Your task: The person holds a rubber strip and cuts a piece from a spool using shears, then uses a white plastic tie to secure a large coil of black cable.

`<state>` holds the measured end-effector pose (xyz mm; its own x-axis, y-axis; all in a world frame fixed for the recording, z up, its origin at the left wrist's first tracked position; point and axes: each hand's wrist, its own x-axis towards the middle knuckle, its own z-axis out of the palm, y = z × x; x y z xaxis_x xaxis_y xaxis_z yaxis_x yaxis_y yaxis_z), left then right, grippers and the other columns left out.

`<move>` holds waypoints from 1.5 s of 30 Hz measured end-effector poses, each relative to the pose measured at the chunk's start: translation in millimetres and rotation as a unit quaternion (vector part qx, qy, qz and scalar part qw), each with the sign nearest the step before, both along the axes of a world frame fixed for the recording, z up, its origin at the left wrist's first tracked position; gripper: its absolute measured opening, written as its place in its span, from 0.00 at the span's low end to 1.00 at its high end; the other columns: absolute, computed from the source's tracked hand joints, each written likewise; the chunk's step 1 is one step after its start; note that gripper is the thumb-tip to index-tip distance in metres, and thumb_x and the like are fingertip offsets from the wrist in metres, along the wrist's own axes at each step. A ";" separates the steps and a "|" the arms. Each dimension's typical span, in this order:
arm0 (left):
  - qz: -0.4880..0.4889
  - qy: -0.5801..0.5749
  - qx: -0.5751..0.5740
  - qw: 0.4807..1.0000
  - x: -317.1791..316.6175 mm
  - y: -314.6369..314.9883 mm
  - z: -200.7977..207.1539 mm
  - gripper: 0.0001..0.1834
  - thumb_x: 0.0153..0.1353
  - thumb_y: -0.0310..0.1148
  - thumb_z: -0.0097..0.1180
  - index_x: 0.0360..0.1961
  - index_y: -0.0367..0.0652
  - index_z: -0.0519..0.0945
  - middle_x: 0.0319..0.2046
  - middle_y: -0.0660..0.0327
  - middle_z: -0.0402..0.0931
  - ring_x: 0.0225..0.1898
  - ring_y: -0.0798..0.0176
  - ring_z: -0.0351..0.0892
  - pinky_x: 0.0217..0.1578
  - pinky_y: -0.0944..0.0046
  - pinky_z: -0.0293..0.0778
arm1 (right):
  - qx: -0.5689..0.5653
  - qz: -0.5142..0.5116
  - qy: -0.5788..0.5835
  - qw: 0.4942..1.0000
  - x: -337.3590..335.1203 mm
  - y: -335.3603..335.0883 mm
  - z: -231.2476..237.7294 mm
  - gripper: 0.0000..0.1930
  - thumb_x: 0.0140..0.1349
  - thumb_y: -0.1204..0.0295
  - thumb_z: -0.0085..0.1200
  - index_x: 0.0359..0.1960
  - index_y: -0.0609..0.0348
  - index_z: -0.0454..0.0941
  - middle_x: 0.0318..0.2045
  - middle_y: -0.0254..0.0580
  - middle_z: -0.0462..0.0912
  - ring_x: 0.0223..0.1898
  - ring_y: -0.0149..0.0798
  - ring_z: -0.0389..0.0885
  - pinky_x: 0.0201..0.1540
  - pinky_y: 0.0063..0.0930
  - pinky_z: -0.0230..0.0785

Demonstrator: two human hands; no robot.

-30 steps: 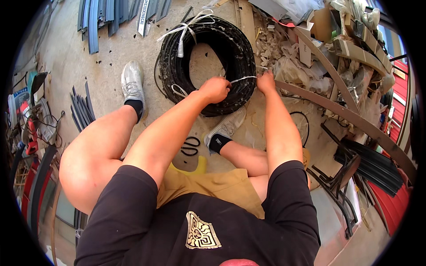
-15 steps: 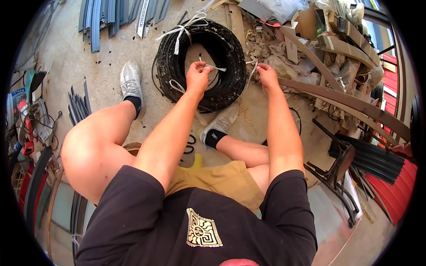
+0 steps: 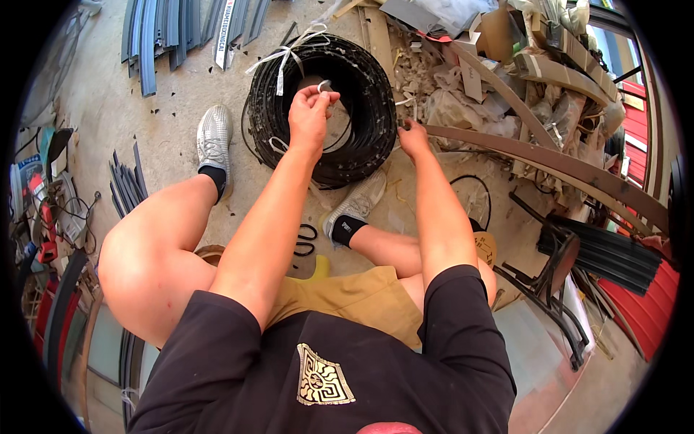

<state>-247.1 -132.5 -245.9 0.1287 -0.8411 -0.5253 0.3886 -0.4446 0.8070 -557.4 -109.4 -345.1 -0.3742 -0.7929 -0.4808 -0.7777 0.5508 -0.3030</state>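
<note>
A thick coil of black tubing or cable [image 3: 370, 76] lies on the ground before me. A white strap is knotted in a bow [image 3: 287, 52] at its far left, and a white loop [image 3: 277, 145] shows on its near left. Over the coil's hollow centre, my left hand [image 3: 309, 121] pinches the end of a white strap [image 3: 323, 86]. Just outside the coil's right side, my right hand [image 3: 414, 138] has its fingers closed; a white strap [image 3: 407, 103] runs down to its fingertips, partly hidden there.
Grey strips [image 3: 163, 32] lie at the far left. Scrap boards and plastic [image 3: 499, 79] pile up at the right, with a long brown strip [image 3: 549, 155] reaching toward my right hand. Black scissors handles [image 3: 306, 239] and a yellow object [image 3: 320, 267] lie near my shorts. My shoes [image 3: 215, 137] flank the coil.
My left hand has moved up and slightly left, and the strap end in it now curls upward. My right hand has moved left and down, closer to the coil's side.
</note>
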 end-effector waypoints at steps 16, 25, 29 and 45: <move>0.019 0.059 0.034 0.998 16.9 -19.8 -4.7 0.09 0.81 0.37 0.57 0.55 0.48 0.79 0.47 0.63 0.90 0.48 0.69 0.87 0.47 0.67 0.77 | -0.019 -0.229 -0.130 0.964 -26.0 25.4 -79.3 0.33 0.77 0.44 0.51 0.56 0.68 0.87 0.56 0.64 0.87 0.59 0.63 0.84 0.63 0.51 0.73; 0.046 0.030 0.045 0.997 14.4 -14.4 -21.9 0.09 0.82 0.34 0.51 0.56 0.42 0.75 0.48 0.57 0.88 0.46 0.64 0.87 0.45 0.64 0.81 | -0.066 -0.413 -0.312 0.853 13.0 20.9 42.5 0.15 0.80 0.62 0.58 0.53 0.62 0.87 0.38 0.35 0.86 0.30 0.30 0.78 0.34 0.27 0.76; 0.036 0.016 0.055 0.998 6.4 -4.2 -26.8 0.09 0.83 0.34 0.50 0.55 0.41 0.74 0.47 0.56 0.88 0.45 0.65 0.87 0.44 0.64 0.81 | -0.190 -0.456 -0.411 0.766 50.4 9.4 112.7 0.10 0.81 0.70 0.56 0.57 0.59 0.82 0.37 0.31 0.81 0.30 0.25 0.74 0.33 0.21 0.73; -0.158 -0.134 0.046 0.977 -24.8 39.1 -61.7 0.10 0.76 0.33 0.59 0.50 0.37 0.81 0.36 0.59 0.90 0.35 0.68 0.83 0.42 0.63 0.77 | -0.120 -0.122 -0.340 0.925 140.7 50.9 237.7 0.06 0.71 0.79 0.50 0.44 0.56 0.77 0.30 0.23 0.71 0.28 0.19 0.65 0.27 0.19 0.56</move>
